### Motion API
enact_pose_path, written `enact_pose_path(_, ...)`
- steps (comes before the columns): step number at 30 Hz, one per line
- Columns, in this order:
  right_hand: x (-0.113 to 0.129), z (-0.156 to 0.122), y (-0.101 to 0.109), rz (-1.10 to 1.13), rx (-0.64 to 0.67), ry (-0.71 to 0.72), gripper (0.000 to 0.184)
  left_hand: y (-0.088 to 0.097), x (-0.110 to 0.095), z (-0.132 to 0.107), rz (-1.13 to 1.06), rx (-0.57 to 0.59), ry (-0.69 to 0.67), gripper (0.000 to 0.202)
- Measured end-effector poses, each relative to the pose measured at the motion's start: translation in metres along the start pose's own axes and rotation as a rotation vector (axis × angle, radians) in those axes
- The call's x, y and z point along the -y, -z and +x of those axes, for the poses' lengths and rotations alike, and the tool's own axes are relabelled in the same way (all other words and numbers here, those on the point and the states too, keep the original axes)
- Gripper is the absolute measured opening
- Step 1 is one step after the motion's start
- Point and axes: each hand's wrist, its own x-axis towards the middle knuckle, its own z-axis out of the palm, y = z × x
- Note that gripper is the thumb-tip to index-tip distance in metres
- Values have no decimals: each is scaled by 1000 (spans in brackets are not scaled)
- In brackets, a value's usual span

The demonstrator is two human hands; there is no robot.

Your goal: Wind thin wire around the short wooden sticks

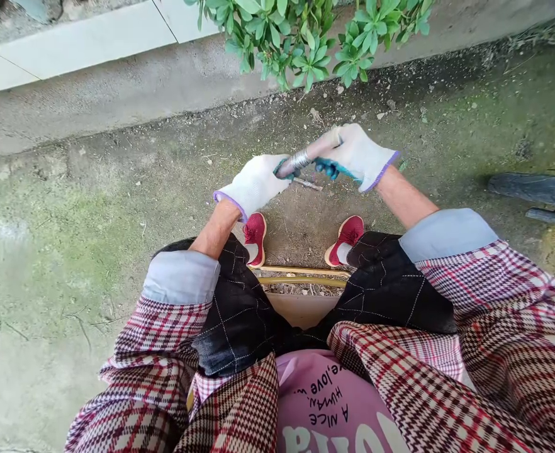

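Note:
Both my hands wear white work gloves with teal palms and purple cuffs. My left hand (255, 183) is closed around the lower end of a slim grey metal tool (306, 156) with a silver spring or coil at its middle. My right hand (357, 154) is closed around the tool's upper end. The tool slants up to the right, held over bare ground between my knees. A short metal bit (308, 184) shows just below it, whether held or lying on the ground I cannot tell. I sit with red shoes (255, 236) planted on the dirt.
A green leafy shrub (306, 38) hangs over the ground just beyond my hands. A concrete kerb (117, 88) and pale tiles run along the back. Mossy ground spreads left and right. Dark objects (537, 189) lie at the right edge. A wooden seat frame (301, 277) shows between my legs.

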Motion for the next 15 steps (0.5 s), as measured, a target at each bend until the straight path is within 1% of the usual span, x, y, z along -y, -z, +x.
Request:
enact_pose_path(1,3,-3,-6,-39,-27,9,20,1,2,1,-23,-31,20,35)
enact_pose_path(3,13,-14,-19,-83,28,55,17,2,7,2,-18,-65,75,35)
enact_pose_path(5,25,-26,-28,-91,109,85,13,2,12,2,65,-64,122,36)
enact_pose_path(7,34,-34,-31,-121,147,107,13,0,17,0,165,-45,142,37)
enact_pose_path(10,40,-38,-22,-201,140,149,15,-3,19,-3,249,31,136,36)
enact_pose_path(13,34,-31,-3,-267,38,229,15,-9,18,-2,293,141,60,35)
enact_pose_path(15,25,-24,8,-271,-26,246,13,-10,14,-1,281,174,-3,35)
